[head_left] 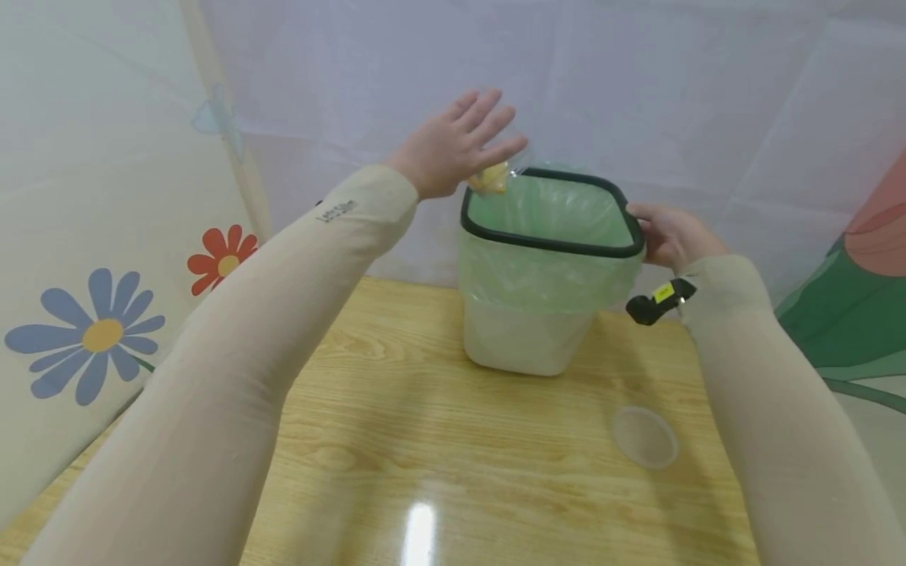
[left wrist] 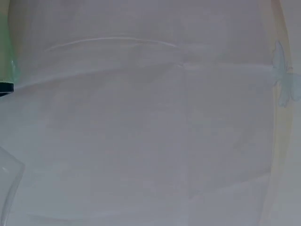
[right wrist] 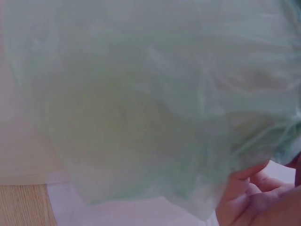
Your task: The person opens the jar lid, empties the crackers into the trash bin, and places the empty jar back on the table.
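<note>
A white bin (head_left: 520, 342) stands on the table, lined with a green plastic bag (head_left: 548, 279) folded over its black rim (head_left: 548, 241). My right hand (head_left: 672, 236) grips the rim at its right side; the right wrist view shows curled fingers (right wrist: 244, 188) beside the bag. Up at the rim's left corner is my left hand (head_left: 460, 145), back toward me, fingers spread, thumb hidden. It holds a clear plastic container (head_left: 520, 163) with something yellow (head_left: 495, 177) in it, mostly covered by the hand. In the left wrist view a clear edge (left wrist: 10, 181) shows at lower left.
A round translucent lid (head_left: 644, 437) lies on the wooden table (head_left: 453, 456), right of and nearer than the bin. A pale cloth backdrop (head_left: 637, 94) hangs close behind the bin. Printed flowers (head_left: 102, 336) decorate the side cloth at the left.
</note>
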Demonstrator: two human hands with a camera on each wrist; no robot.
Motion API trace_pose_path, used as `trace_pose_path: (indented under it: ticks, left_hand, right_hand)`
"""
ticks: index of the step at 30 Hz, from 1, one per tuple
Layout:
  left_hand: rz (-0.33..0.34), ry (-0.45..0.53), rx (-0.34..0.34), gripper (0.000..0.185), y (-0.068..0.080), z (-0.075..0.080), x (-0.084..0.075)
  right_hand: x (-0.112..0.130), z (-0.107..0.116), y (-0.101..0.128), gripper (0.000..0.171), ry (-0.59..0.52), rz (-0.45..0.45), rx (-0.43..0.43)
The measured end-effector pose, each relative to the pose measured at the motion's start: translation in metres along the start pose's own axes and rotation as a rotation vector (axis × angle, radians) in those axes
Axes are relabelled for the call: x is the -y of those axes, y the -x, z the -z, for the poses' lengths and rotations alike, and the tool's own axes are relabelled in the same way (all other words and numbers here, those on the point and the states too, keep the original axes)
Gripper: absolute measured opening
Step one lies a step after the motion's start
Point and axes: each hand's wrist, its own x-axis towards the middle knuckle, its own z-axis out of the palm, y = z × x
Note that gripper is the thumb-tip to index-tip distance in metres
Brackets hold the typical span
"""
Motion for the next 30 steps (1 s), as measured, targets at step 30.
trace_pose_path:
  ticks: [30]
  left_hand:
    - [0.080, 0.059, 0.004, 0.071, 0.008, 0.004, 0.004]
  right_hand:
    - [0.000, 0.007, -0.002, 0.012, -0.020, 0.025, 0.047]
